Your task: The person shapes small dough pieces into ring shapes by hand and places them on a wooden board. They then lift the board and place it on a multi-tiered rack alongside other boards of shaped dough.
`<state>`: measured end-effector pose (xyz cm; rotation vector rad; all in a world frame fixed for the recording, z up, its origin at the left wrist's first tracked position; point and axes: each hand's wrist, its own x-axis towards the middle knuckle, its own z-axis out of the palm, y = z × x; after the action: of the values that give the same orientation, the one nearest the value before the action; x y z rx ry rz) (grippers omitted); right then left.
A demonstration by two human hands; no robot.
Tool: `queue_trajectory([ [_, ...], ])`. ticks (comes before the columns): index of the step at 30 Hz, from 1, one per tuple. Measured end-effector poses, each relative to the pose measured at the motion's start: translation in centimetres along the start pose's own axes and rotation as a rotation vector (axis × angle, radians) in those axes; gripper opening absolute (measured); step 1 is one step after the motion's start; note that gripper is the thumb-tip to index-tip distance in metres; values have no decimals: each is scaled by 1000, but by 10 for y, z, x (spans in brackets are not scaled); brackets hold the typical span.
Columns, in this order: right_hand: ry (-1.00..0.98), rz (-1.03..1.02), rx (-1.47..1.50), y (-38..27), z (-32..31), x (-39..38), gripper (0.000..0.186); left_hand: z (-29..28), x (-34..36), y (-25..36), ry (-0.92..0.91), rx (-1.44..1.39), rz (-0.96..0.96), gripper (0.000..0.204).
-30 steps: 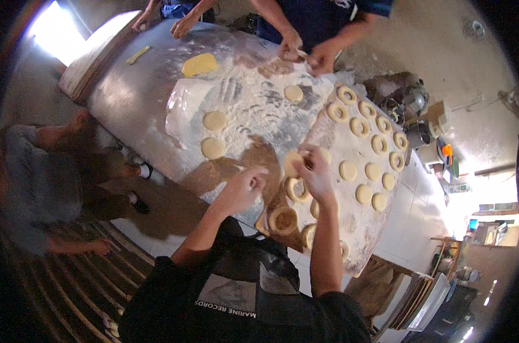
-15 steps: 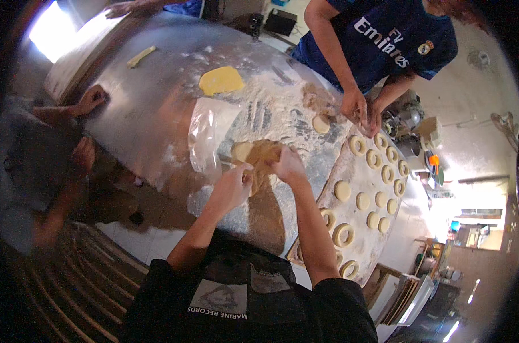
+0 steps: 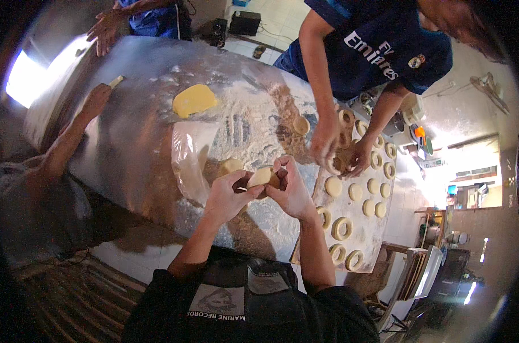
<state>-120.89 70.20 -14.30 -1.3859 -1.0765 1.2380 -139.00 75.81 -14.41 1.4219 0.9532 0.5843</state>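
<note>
Raised over the floury metal table (image 3: pixel 116 148), my left hand (image 3: pixel 228 197) and my right hand (image 3: pixel 288 194) grip a pale dough disc (image 3: pixel 261 177) between their fingers, tilted toward me. Another pale dough round (image 3: pixel 231 166) lies just behind my left hand, partly hidden by it. A sheet of clear plastic (image 3: pixel 188 157) lies to the left of my hands. To their right is a floured board (image 3: pixel 371 251) carrying several dough rounds (image 3: pixel 355 192) and several rings (image 3: pixel 341 228).
A co-worker in a blue shirt (image 3: pixel 379 51) leans over the far right, both hands (image 3: pixel 325 140) at a dough ring. At left, a person's hand (image 3: pixel 102 94) holds a thin dough strip. Another person (image 3: pixel 151 20) stands behind. A yellow dough slab (image 3: pixel 193 100) lies farther back.
My hands have left the board's edge, moved over the flour and now hold a disc together. The blue-shirted co-worker's hands have come down onto the board; the left person's hand has reached the strip.
</note>
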Motion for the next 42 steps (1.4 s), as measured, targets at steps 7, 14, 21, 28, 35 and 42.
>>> queue_trajectory([
  [7,455,-194,-403,41,28,29,58,16,9,-15,268,426,392,40],
  [14,-155,-128,540,21,8,-10,53,31,6,-31,290,-106,571,38],
  [21,170,-92,102,9,16,-24,44,52,12,-25,100,-537,569,25],
  [28,202,-89,-113,-5,-9,-52,55,92,8,-24,200,366,551,28],
  [35,168,-299,268,8,-53,-85,49,149,9,0,108,161,632,21],
  [42,542,-371,-250,18,-113,-140,65,233,-12,13,20,146,572,22],
])
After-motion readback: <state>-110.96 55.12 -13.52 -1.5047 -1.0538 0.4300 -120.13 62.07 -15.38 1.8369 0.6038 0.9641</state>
